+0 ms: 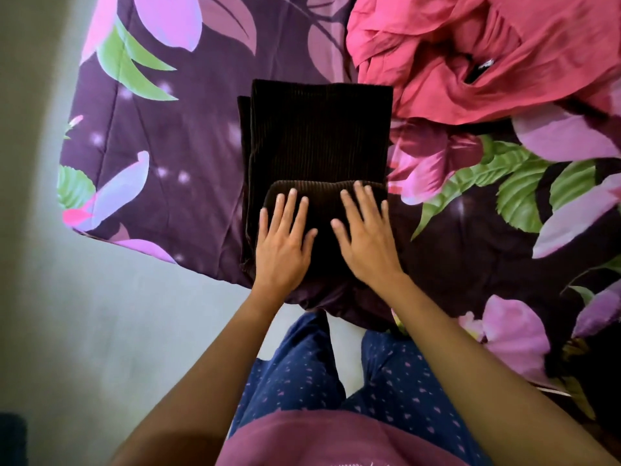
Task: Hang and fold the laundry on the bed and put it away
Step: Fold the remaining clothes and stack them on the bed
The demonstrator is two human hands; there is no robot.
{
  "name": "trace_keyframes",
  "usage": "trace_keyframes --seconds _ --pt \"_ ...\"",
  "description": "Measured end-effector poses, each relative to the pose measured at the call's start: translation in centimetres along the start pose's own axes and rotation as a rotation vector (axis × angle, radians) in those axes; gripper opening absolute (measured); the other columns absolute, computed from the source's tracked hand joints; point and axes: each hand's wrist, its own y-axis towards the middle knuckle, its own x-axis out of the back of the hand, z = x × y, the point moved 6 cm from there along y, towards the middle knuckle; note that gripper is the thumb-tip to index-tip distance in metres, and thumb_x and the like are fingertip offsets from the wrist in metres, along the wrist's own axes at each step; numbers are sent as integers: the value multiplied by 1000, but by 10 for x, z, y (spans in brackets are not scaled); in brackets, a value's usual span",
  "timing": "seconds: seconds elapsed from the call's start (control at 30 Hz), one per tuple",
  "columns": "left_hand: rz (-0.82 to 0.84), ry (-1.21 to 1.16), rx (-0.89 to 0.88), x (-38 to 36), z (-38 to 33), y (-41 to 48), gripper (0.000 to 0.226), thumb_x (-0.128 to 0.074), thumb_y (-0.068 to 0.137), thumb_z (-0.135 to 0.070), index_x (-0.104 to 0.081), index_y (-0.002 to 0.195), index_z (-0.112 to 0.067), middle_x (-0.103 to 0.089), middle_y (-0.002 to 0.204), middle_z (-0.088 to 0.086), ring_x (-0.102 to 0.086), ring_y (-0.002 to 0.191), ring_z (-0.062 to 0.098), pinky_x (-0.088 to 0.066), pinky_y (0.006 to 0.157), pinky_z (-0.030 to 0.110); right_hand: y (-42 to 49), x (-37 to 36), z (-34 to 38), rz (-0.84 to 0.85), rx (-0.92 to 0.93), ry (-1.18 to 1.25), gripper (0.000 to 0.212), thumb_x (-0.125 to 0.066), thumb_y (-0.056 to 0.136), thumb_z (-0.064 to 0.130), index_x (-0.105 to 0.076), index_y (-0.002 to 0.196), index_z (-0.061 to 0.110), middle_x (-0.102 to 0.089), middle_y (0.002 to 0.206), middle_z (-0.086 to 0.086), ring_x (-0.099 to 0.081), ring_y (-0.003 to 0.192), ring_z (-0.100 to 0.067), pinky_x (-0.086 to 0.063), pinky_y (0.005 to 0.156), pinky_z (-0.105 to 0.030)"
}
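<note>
A dark brown ribbed garment [319, 139] lies flat on the bed [151, 156], close to the bed's near edge and not far from its near left corner, folded into a long narrow strip that runs away from the person. Its near end is turned up and over onto the strip, making a rounded fold, and both hands rest on that fold: the left hand [284, 243] and the right hand [364, 240] lie side by side, palms down, fingers spread and pointing toward the far end. Neither grip is closed on anything; the hands are open and pressing flat, which I judge is meant to hold the doubled cloth from springing back and to smooth it before the next fold or roll toward the far end. The strip's placement at the near edge lets the person stand against the bed and reach it with both arms straight. At the strip's left side a lower layer sticks out a little, so the fold is not quite squared. Beyond the far right corner of the strip a crumpled pink-red garment [487, 52] lies in a heap, just beside the brown one and perhaps touching its corner; it is unfolded and waits its turn. It could crowd the far end if the brown piece is pushed that way. The floral bedspread to the left of the strip is bare.
</note>
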Motion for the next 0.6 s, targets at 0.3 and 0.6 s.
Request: trace_keyframes --seconds 0.3,0.6 --pt "258 7 30 -44 36 40 61 -19 93 -54 -12 149 -31 -6 158 1 -4 146 26 -6 113 55 30 -51 -36 382 -148 -27 63 -22 99 52 10 149 32 16 158 0 9 146 -20 5 116 -47" --pt "-54 160 -190 -26 10 -16 50 -49 93 -36 -45 135 -8 -44 143 14 -39 133 30 -23 111 44 -25 -46 -14 279 213 -271 118 -79 63 22 -1 151 16 3 159 -12 -2 145 -36 -7 116 -45"
